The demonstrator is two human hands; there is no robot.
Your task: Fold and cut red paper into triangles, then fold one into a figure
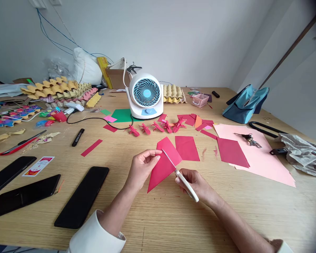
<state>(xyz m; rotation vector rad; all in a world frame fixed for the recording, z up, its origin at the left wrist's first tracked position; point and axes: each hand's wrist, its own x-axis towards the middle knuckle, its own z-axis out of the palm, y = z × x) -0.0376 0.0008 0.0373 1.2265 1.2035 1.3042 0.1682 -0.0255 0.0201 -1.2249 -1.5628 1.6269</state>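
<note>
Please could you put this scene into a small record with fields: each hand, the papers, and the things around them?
Left hand: pinches the red sheet near the blade tip
Right hand: holds the white-handled scissors, one blade visible across that sheet
Paper behind: row of small red paper figures
Paper at right: pink sheets, with keys on top
Left side: black marker, dark phone-like slabs
Farther back: white fan

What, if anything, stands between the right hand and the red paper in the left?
Only the scissors that the right hand holds; their blade reaches across the red paper pinched by the left hand. Nothing else visible is in the way.
</note>
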